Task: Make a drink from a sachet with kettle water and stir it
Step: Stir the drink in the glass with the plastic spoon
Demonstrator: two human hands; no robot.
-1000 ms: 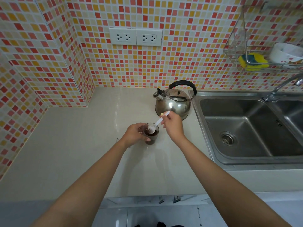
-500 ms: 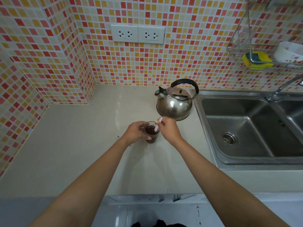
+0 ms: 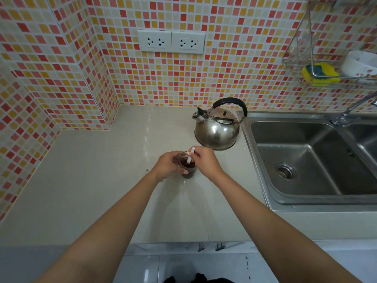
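Clear glass, filled most of the way with a dark brown drink: that is the glass (image 3: 188, 167) standing on the counter (image 3: 91, 180), and my left hand (image 3: 168, 164) wraps round its left side, fingers curled against the wall and thumb across the front. My right hand (image 3: 206, 161) sits just to the right of the rim, its fingertips pinching the top of a thin white plastic spoon (image 3: 190, 157) that slants down into the liquid; the bowl is lost in the dark drink. Behind the glass, near but apart from it, stands the kettle (image 3: 217, 127), a squat dome of polished steel with a black arched handle and a short capped spout pointing left. The counter is smooth, pale cream and faintly glossy. At its right edge lies a brushed-steel sink (image 3: 306, 160) with a round drain, and a tap (image 3: 355, 111) at the back. The walls are small square mosaic tiles in red, orange, yellow and cream, with a white double socket (image 3: 171, 41) above. A wire rack (image 3: 306, 48) up on the right holds a yellow-and-green sponge (image 3: 319, 73) and a white bowl (image 3: 360, 63).
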